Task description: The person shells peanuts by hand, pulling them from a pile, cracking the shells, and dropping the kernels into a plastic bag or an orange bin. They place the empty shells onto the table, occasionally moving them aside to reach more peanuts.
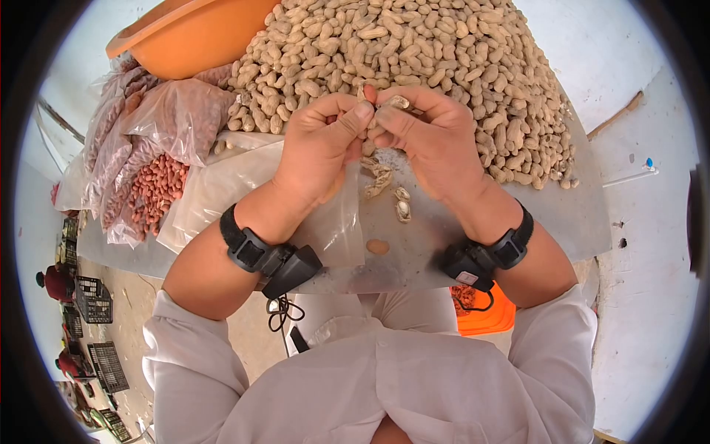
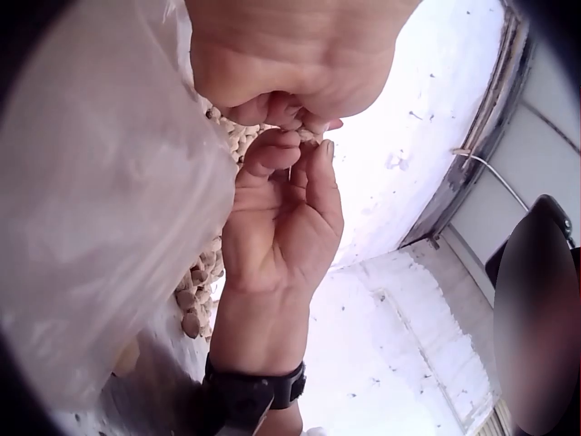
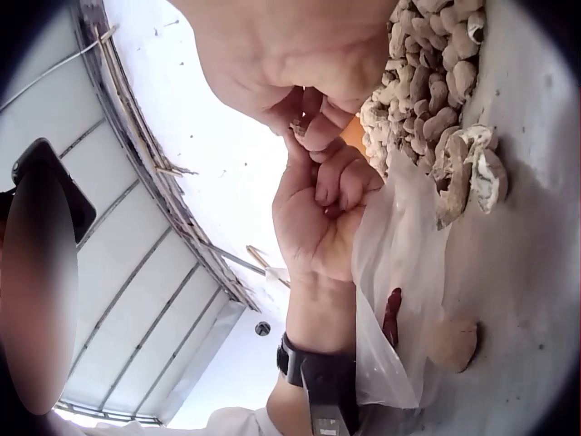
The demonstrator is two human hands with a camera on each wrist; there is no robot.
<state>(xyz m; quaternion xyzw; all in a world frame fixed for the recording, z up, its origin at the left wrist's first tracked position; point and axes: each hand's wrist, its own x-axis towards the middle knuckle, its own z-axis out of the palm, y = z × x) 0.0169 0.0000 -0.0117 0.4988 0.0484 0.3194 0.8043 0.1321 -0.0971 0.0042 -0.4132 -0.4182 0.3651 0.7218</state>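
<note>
Both hands meet over the table's near side, fingertips close together. My left hand [image 1: 318,148] pinches a peanut between thumb and curled fingers, and a reddish kernel [image 1: 370,93] shows at its fingertips. A cracked peanut shell [image 1: 398,102] is pinched by my right hand [image 1: 436,144], its thumb bent over it. Fingers hide much of the peanut. Just below the hands lie broken empty shells [image 1: 379,180] and an open half shell [image 1: 402,210]. In the right wrist view the left hand [image 3: 318,218] has fingers curled in beside the right one.
A large heap of unshelled peanuts [image 1: 510,111] covers the table's far side. Left are an orange basin [image 1: 200,37], plastic bags [image 1: 166,111] and red kernels [image 1: 157,185]. A clear plastic sheet [image 1: 222,200] lies under the left forearm. An orange container [image 1: 499,314] sits below the table.
</note>
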